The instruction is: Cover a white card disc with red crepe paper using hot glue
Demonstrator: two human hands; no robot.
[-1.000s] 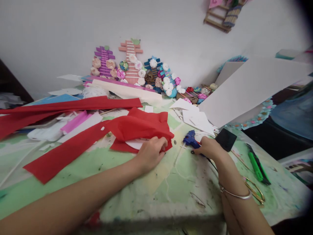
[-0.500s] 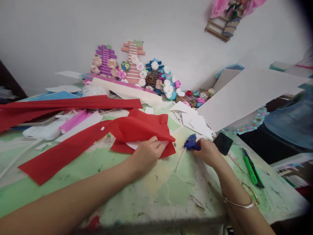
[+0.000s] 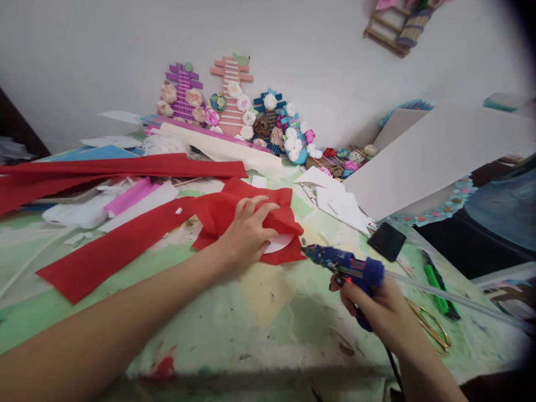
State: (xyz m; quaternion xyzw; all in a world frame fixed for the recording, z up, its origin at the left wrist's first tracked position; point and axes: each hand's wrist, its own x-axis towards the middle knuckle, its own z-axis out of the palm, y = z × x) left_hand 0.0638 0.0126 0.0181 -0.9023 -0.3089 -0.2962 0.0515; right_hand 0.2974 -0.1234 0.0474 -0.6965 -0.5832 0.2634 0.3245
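My right hand [image 3: 377, 307] is wrapped round the handle of a blue hot glue gun [image 3: 345, 263], its red light lit and a long glue stick out of its back. The nozzle points left, close to the right edge of the red crepe paper [image 3: 274, 198]. Over that paper lies my left hand [image 3: 249, 231], fingers spread and resting on the folded-back layer. Beside its thumb shows part of a white rounded piece [image 3: 280, 243] between the red layers. A red strip [image 3: 121, 248] runs from the paper toward the lower left.
A green utility knife [image 3: 438, 285], gold-handled scissors [image 3: 431, 326] and a black square [image 3: 387, 241] lie at right. White paper pieces [image 3: 339, 204] and a large white board [image 3: 419, 162] stand behind them. Decorated stick crafts [image 3: 232, 103] lean on the wall. More red paper [image 3: 125, 166] lies at left.
My right hand has raised the glue gun and swung its nozzle toward the red paper. My left hand has moved up onto the paper with fingers spreading, exposing more of the white piece.
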